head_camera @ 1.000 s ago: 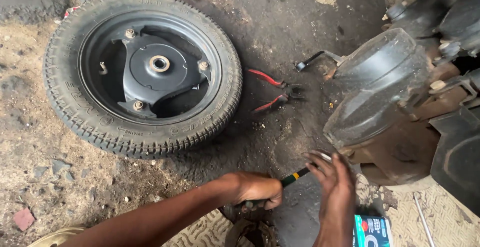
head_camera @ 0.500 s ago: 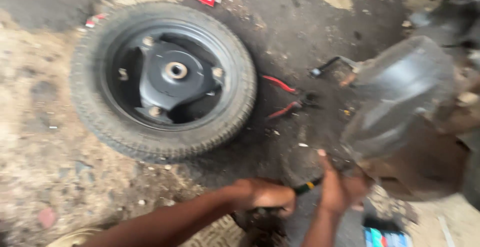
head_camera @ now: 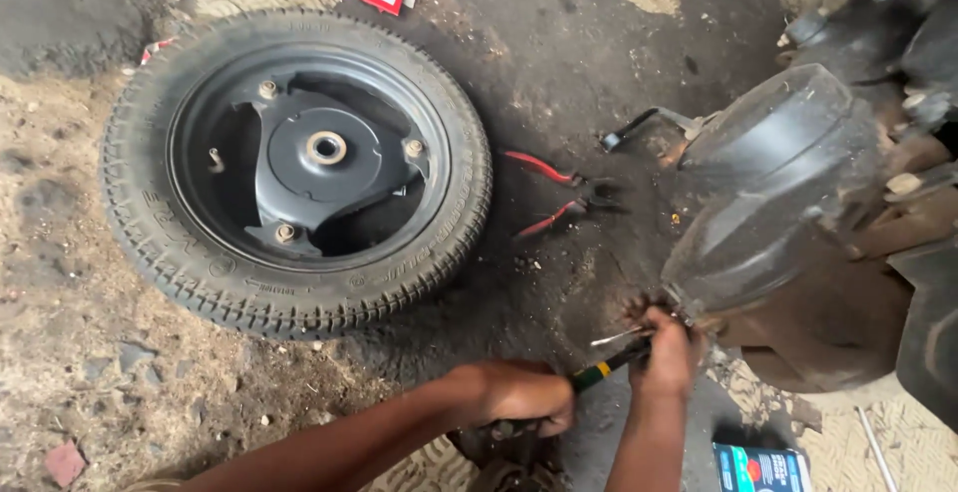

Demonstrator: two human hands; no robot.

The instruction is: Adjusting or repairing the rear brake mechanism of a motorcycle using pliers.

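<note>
Oil-stained dirt ground (head_camera: 619,43) is lying under everything. On it a black wheel (head_camera: 299,168) with a tyre is resting flat, and red-handled pliers (head_camera: 559,198) are lying just beside it on the right. The left hand (head_camera: 514,397) is clenching around the handle end of a screwdriver (head_camera: 609,364) with a green and yellow handle. The right hand (head_camera: 667,352) is gripping it near the tip, under the edge of a dark rounded cover (head_camera: 778,188); the tip itself is probably hidden. A small blue box (head_camera: 760,467) is standing near the right forearm; what is inside it I cannot tell.
</note>
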